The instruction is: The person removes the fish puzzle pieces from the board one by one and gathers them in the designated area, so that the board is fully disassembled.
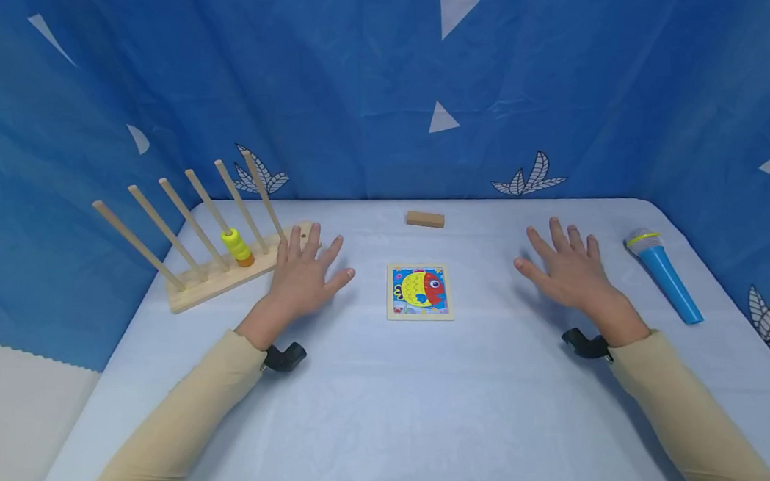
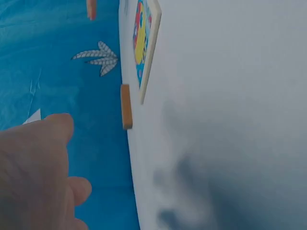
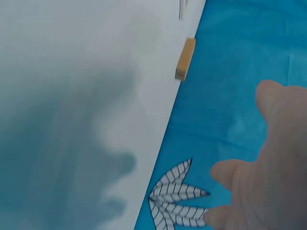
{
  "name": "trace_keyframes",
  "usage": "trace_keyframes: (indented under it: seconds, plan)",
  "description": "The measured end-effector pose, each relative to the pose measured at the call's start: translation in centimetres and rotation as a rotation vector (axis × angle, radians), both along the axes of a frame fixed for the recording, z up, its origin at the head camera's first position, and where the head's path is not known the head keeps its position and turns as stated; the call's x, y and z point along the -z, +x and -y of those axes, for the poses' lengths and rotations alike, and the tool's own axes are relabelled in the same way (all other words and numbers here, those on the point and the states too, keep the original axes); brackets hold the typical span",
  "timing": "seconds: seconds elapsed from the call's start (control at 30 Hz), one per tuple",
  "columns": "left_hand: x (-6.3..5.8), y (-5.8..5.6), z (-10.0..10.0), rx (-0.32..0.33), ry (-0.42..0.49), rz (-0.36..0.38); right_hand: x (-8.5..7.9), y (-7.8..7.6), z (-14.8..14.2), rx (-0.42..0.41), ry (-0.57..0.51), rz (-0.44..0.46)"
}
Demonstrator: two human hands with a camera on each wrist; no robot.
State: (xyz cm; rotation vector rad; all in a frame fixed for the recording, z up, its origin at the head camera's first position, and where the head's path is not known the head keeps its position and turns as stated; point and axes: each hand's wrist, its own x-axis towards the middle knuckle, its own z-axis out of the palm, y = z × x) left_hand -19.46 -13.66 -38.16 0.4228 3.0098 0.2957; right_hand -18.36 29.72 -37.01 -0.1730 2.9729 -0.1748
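Observation:
My left hand (image 1: 303, 277) hovers over the table with fingers spread, holding nothing. It is nearest the right end of a wooden peg stand (image 1: 228, 278), whose base it partly covers in the head view. On the right, my other hand (image 1: 569, 273) is also spread in the air, with nothing in it. Between the hands lies a square fish puzzle (image 1: 419, 291) in a pale wooden frame. Behind that is a small wooden block (image 1: 425, 219). A blue toy microphone (image 1: 667, 276) lies to the right of my right hand. Shadows of both hands fall on the tabletop in the wrist views.
Several upright pegs rise from the stand; one carries yellow beads (image 1: 236, 244) above an orange bead (image 1: 245, 259). A white cloth covers the table (image 1: 409, 423). Blue curtain (image 1: 362, 87) with white triangles and leaf prints hangs along the back and sides.

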Motion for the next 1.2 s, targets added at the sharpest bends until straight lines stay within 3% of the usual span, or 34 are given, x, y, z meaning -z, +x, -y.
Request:
trace_keyframes:
  seconds: [0.4,0.8,1.2]
  plan:
    - [1.3,1.3,-2.9,0.032,0.066,0.083,0.8,-1.3,6.0,-0.087,0.008,-0.029]
    - [3.3,2.1,-5.2,0.06,0.145,0.2,0.6,-2.7,13.0,-0.242,-0.099,-0.054]
    - [4.2,2.5,-6.1,0.066,0.193,0.188,1.6,-3.5,16.9,-0.311,-0.204,-0.047]
